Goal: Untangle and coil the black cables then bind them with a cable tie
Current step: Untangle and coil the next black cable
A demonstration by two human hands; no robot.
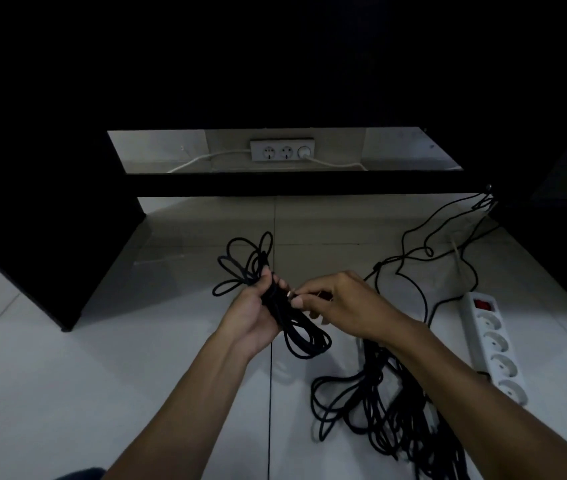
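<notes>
My left hand [250, 313] grips the middle of a coiled black cable [304, 336], whose loops stick out above and below the fist. Close beside it, my right hand [339, 303] pinches something small at the coil's waist; whether it is a cable tie or the cable's metal end I cannot tell. A tangled heap of black cables [379, 407] lies on the white tiled floor [67, 393] under my right forearm. More black cable [417, 251] trails from there back toward the right.
A white power strip [495, 344] with a red switch lies on the floor at right. A black desk leg [50, 244] stands at left, another dark panel at right. A wall socket strip [282, 150] with white cords sits behind the desk's crossbar.
</notes>
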